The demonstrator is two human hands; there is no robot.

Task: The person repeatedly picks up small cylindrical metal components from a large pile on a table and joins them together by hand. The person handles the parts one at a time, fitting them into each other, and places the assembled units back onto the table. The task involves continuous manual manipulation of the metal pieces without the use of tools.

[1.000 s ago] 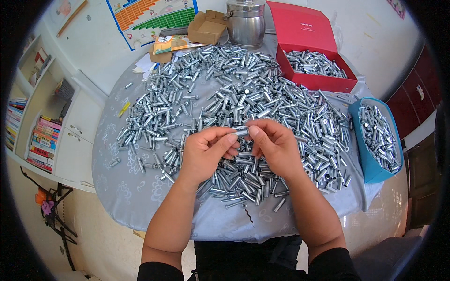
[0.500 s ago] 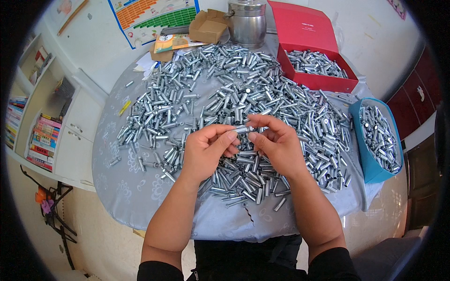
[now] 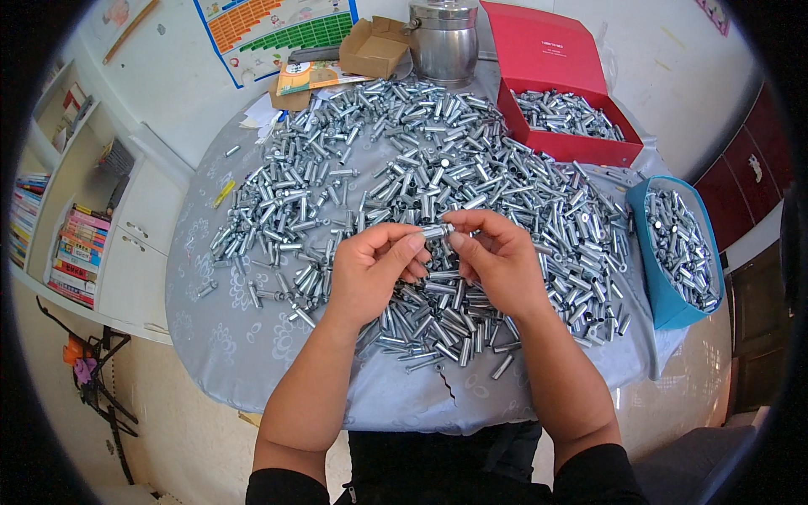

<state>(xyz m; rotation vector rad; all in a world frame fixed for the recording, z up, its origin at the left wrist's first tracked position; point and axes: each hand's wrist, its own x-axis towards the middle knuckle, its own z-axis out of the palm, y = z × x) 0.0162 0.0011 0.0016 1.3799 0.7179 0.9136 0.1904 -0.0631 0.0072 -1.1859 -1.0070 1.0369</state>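
Above the middle of the heap, a shiny sleeve anchor bolt (image 3: pixel 434 232) lies sideways between my two hands. Its left part is pinched by the thumb and forefinger of my left hand (image 3: pixel 370 268). At the right end, the thumb and forefinger of my right hand (image 3: pixel 498 259) close on its tip; those fingers hide the small part there. Below and around both hands spreads a large heap of loose metal sleeves and bolts (image 3: pixel 438 324), lying in every direction on the table.
A grey patterned cloth covers the table (image 3: pixel 223 286). A red box (image 3: pixel 581 150) full of metal pieces stands at the back right, lid raised. Nearer on the right is a filled blue fabric bin (image 3: pixel 673 313). A steel pot (image 3: pixel 443 46) and a cardboard box (image 3: pixel 373 48) stand behind.
My right forefinger has curled down and closed against the thumb at the bolt's right end. The left hand has stayed almost still, with its pinch unchanged.
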